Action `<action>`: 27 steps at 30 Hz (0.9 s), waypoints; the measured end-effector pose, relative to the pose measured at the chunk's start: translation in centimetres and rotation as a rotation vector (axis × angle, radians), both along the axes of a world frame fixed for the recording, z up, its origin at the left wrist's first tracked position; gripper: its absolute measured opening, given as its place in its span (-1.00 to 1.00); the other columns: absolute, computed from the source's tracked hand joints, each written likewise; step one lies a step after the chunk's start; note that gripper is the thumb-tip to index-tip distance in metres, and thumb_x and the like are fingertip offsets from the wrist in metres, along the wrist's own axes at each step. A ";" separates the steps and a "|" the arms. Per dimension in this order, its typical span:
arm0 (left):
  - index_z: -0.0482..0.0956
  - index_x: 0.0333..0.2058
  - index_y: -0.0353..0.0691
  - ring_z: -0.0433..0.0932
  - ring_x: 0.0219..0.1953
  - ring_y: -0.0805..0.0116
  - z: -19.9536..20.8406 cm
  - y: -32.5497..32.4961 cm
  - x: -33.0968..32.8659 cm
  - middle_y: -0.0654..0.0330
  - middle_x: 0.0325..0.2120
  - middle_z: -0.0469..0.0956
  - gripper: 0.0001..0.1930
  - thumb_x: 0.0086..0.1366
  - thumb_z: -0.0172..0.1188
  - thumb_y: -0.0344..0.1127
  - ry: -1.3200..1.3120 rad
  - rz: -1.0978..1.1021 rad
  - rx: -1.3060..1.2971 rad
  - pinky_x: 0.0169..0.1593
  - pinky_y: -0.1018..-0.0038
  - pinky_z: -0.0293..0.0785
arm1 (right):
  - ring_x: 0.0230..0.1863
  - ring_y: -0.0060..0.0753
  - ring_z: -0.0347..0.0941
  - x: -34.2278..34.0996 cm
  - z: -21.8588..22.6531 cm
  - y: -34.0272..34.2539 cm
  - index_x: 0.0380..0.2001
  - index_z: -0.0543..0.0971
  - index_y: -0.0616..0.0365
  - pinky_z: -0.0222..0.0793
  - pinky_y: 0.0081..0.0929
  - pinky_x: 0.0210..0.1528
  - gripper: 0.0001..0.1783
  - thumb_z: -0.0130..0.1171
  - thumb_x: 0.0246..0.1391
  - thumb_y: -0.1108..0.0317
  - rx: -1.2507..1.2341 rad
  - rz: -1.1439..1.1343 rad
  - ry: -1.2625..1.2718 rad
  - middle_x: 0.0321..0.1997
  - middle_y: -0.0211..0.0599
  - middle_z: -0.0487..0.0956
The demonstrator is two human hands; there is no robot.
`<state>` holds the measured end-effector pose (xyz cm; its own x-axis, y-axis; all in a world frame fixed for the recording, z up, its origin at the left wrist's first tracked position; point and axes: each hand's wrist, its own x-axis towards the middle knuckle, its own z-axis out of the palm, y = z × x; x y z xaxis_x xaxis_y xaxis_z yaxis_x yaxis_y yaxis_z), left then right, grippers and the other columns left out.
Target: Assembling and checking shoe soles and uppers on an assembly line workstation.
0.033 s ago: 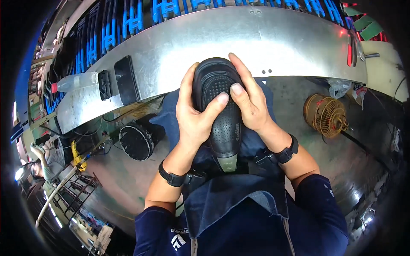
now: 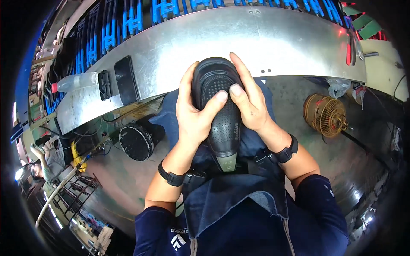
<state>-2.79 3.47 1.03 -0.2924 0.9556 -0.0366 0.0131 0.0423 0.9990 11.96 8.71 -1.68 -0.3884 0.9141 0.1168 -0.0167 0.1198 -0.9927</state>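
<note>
A black shoe [image 2: 224, 132] is upright between my hands, its rounded, wide end pointing away from me toward the metal bench. Its surface is dotted and textured, and a grey-green piece [image 2: 227, 163] shows at the narrow end near my apron. My left hand [image 2: 191, 117] wraps the left side, its thumb pressing on the top. On the right side my right hand [image 2: 255, 104] grips it, with the thumb on the dotted area and the fingers along the edge. The underside of the shoe is hidden.
A curved metal bench [image 2: 299, 47] runs ahead, with blue racks [image 2: 166, 6] behind it. On its left lie a black phone [image 2: 127, 80], a small black item [image 2: 104, 84] and a clear bottle [image 2: 79, 82]. Below are a black bucket [image 2: 136, 142] and a round fan [image 2: 323, 116]. Another person [image 2: 47, 162] is far left.
</note>
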 end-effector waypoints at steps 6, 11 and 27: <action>0.15 0.33 -0.40 0.48 0.12 0.27 0.7 0.9 -1.1 -0.02 0.10 0.45 -0.20 0.20 0.39 -0.38 -0.113 -0.083 -0.020 0.21 0.37 0.39 | 0.42 -0.05 0.18 0.1 0.0 -0.2 0.44 0.02 0.27 0.05 -0.20 0.43 -0.16 0.15 0.26 0.18 -0.051 0.076 0.076 0.41 0.09 0.24; 0.18 0.31 -0.42 0.47 0.12 0.27 0.3 0.7 -0.7 -0.01 0.10 0.46 -0.24 0.23 0.37 -0.37 -0.191 -0.060 0.035 0.22 0.38 0.38 | 0.36 -0.16 0.26 0.4 -0.2 0.5 0.44 0.08 0.20 0.13 -0.27 0.39 -0.19 0.16 0.26 0.18 -0.088 0.071 0.178 0.36 0.04 0.30; 0.29 0.23 -0.42 0.51 0.07 0.29 1.2 -0.8 0.2 0.03 0.03 0.51 -0.32 0.19 0.38 -0.42 0.118 0.003 0.030 0.17 0.38 0.43 | 0.03 -0.33 0.52 0.8 0.9 -0.1 0.25 0.35 0.28 0.41 -0.40 0.10 -0.40 0.14 0.28 0.12 -0.002 -0.008 0.026 0.06 -0.06 0.54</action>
<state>-2.55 2.63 2.23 -0.2955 0.9550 0.0266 0.1307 0.0129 0.9913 12.71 8.57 -0.77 -0.3782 0.9173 0.1249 -0.0417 0.1179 -0.9921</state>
